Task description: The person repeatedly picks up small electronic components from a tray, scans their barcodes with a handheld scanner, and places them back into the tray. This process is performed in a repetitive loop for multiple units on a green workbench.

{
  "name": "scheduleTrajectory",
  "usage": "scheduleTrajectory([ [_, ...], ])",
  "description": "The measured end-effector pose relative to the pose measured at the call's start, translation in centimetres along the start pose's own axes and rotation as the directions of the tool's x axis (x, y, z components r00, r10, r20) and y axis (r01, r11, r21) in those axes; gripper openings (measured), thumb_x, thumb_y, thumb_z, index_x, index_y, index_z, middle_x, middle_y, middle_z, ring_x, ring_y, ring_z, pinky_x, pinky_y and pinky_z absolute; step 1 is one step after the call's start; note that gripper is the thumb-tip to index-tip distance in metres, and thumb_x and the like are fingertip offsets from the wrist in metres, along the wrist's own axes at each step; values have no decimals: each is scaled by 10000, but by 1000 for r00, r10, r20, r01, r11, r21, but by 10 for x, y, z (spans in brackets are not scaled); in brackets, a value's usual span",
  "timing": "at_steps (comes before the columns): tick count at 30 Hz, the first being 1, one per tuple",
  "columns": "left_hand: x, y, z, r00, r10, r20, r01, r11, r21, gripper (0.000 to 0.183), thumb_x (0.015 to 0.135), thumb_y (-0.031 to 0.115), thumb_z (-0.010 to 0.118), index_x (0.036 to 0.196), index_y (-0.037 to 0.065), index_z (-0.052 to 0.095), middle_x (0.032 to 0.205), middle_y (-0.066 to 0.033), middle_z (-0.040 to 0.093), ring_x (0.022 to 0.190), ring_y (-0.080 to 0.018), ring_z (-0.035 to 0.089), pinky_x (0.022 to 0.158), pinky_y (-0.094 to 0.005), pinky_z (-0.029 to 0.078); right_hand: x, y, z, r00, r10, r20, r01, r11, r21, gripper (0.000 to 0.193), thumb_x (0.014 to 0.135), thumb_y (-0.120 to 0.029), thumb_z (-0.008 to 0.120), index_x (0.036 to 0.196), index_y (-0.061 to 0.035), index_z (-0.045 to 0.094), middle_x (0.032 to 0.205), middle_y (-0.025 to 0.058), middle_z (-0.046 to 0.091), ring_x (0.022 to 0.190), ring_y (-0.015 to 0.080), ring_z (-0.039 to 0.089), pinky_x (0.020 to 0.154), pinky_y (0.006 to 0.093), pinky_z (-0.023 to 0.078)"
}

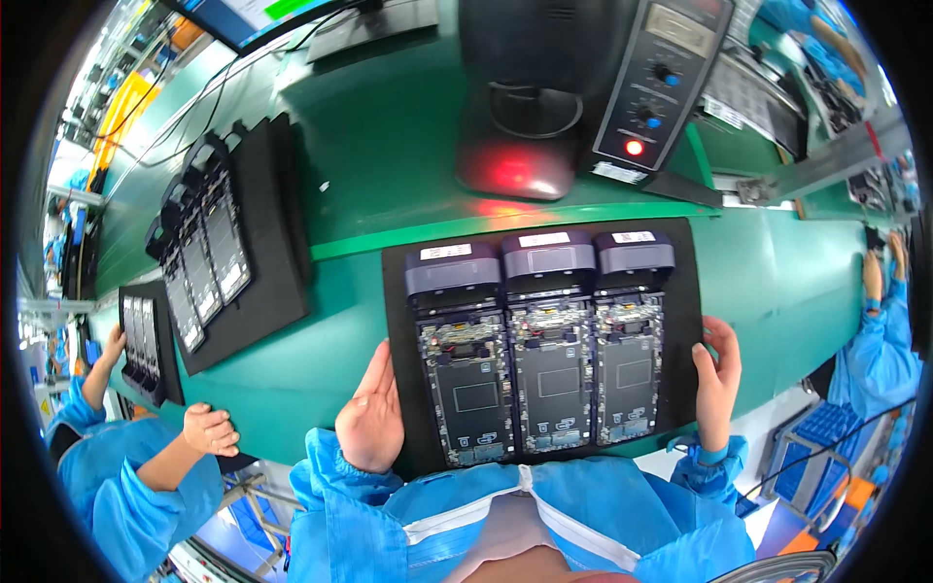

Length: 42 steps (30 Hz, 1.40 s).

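Note:
Three opened phones (pixel 468 384), (pixel 552 379), (pixel 627 374) lie side by side on a black mat (pixel 684 291), circuit boards and dark batteries exposed. Beyond each one's top end stands a dark purple cover (pixel 455 277) bearing a white label. My left hand (pixel 372 418) rests against the mat's left edge, fingers stretched out and palm turned toward it, holding nothing. At the right edge is my right hand (pixel 717 381), its thumb apart from slightly bent fingers, with nothing visible in it.
More opened phones (pixel 206 262) sit on stacked black mats (pixel 267 233) at left. A co-worker's hand (pixel 211 429) is near my left arm. Ahead stand a black scanner-like device (pixel 525 78) glowing red, a control box (pixel 661 87) and a monitor (pixel 248 19). Another person (pixel 875 360) works at far right.

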<state>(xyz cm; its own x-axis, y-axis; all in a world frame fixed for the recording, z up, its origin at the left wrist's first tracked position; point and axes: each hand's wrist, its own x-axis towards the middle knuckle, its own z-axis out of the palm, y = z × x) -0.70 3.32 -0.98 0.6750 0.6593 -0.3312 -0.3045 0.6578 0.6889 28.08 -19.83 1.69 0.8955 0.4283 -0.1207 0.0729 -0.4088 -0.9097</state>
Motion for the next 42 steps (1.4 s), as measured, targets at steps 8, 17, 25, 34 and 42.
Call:
scheduleTrajectory([
  [8, -3, 4, 25, 994, -87, 60, 78, 986, 146, 784, 680, 92, 471, 1356, -6, 88, 1405, -129, 175, 1285, -238, 214, 1057, -340, 162, 5, -4, -11, 997, 79, -7, -77, 986, 149, 369, 773, -24, 513, 1140, -5, 471, 1088, 87, 511, 956, 153, 460, 818, 264, 391],
  [17, -10, 4, 38, 988, -110, 106, 72, 947, 313, 905, 671, -137, 478, 1380, 134, -14, 1365, -120, 247, 1213, -266, 331, 991, -369, 285, 23, -9, -23, 891, 20, 454, -182, 931, 317, 416, 784, -72, 554, 1169, 19, 426, 1040, 71, 546, 922, 126, 519, 812, 252, 415],
  [25, 53, 0, 94, 905, -110, 412, -107, 876, 470, 795, 683, -48, 566, 1350, 5, 138, 1362, -114, 259, 1249, -222, 259, 1021, -337, 219, -9, 29, -74, 997, -59, -57, 80, 823, 562, 554, 726, 59, 535, 1249, 21, 355, 1037, 125, 553, 892, 167, 556, 758, 273, 466],
  [34, 217, -143, 311, 520, -440, 732, 596, 801, 58, 286, 818, 134, 411, 990, -76, 502, 959, -180, 574, 906, -260, 551, 872, -356, 410, 4, 86, -228, 826, 34, -562, 361, 735, 575, 372, 778, -22, 477, 1147, 7, 443, 969, 112, 579, 800, 193, 608, 674, 289, 519],
  [42, 244, -168, 340, 612, -326, 721, 447, 894, 25, 340, 786, 66, 409, 1110, -28, 449, 1068, -132, 523, 1004, -243, 495, 912, -392, 362, 82, 123, -239, 848, 7, -531, 365, 717, 593, 373, 809, -18, 446, 1181, -23, 444, 1004, 91, 585, 827, 184, 600, 708, 275, 493],
])
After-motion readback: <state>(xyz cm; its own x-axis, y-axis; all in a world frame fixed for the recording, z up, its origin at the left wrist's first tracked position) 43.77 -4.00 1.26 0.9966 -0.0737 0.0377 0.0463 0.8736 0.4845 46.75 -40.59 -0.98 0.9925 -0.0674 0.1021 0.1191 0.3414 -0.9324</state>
